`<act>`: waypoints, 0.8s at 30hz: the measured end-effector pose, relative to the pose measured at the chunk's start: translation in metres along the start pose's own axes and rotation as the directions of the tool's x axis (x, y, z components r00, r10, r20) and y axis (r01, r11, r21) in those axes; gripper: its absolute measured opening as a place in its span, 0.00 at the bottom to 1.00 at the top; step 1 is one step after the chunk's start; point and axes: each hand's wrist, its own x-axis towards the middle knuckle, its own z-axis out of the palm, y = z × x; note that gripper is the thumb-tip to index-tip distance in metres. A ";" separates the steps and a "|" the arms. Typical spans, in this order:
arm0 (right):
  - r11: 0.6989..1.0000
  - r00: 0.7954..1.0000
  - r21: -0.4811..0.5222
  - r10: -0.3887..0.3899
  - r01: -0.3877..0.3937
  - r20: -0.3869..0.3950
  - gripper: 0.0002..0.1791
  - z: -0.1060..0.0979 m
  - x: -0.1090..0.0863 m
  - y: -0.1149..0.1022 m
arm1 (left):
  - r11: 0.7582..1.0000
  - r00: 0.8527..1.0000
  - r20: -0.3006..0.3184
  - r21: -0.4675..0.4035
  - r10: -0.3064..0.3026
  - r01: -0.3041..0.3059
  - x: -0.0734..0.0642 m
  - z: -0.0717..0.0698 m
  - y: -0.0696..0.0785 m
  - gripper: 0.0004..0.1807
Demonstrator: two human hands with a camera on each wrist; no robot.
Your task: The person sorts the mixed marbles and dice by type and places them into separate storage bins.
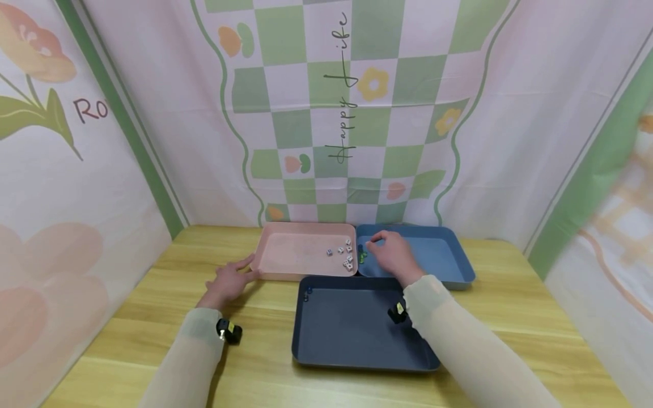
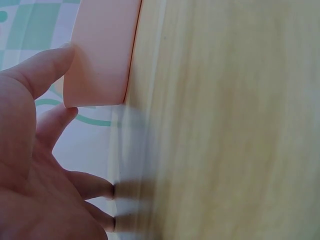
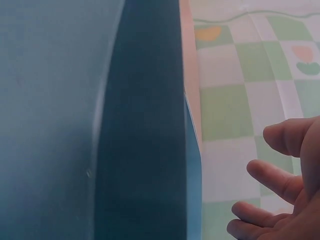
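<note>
My left hand (image 1: 229,282) is at the front left corner of the pink tray (image 1: 301,276). Its thumb and index finger touch the tray wall (image 2: 102,55), the other fingers spread against the table. Above the left part of the blue tray (image 1: 439,258) hovers my right hand (image 1: 395,255). In the right wrist view its thumb and fingers (image 3: 275,180) are apart, with nothing seen between them. Small green dice-like pieces (image 1: 363,256) lie by that tray's left wall, just below the fingertips. Several white dice (image 1: 349,262) sit in the right part of the pink tray.
A dark tray (image 1: 357,323) stands in front of the other two, under my right forearm. A few small dark pieces (image 1: 307,294) lie in its far left corner. A patterned curtain (image 1: 336,124) hangs behind the wooden table (image 1: 260,340).
</note>
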 end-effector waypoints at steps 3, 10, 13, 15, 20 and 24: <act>0.999 0.999 -0.007 -0.035 0.035 0.009 0.21 0.008 -0.004 -0.004 | 1.000 1.000 0.000 0.005 0.002 -0.002 0.000 0.000 0.000 0.38; 0.964 0.965 -0.075 -0.250 0.256 0.075 0.18 0.039 -0.017 -0.022 | 1.000 1.000 0.001 0.005 -0.005 0.005 0.001 0.000 0.000 0.39; 0.925 0.932 -0.137 -0.335 0.354 0.141 0.16 0.053 -0.025 -0.033 | 1.000 1.000 0.002 0.005 -0.014 0.014 0.002 0.000 0.000 0.39; 0.909 0.916 -0.158 -0.356 0.385 0.186 0.16 0.061 -0.030 -0.039 | 1.000 1.000 0.002 0.005 -0.020 0.020 0.002 0.000 0.000 0.39; 0.866 0.882 -0.214 -0.397 0.451 0.253 0.14 0.080 -0.037 -0.046 | 1.000 1.000 0.004 0.004 -0.023 0.023 0.001 -0.001 0.001 0.39; 0.831 0.856 -0.255 -0.416 0.495 0.305 0.16 0.091 -0.038 -0.046 | 1.000 1.000 0.005 0.002 -0.019 0.019 0.000 -0.001 0.002 0.39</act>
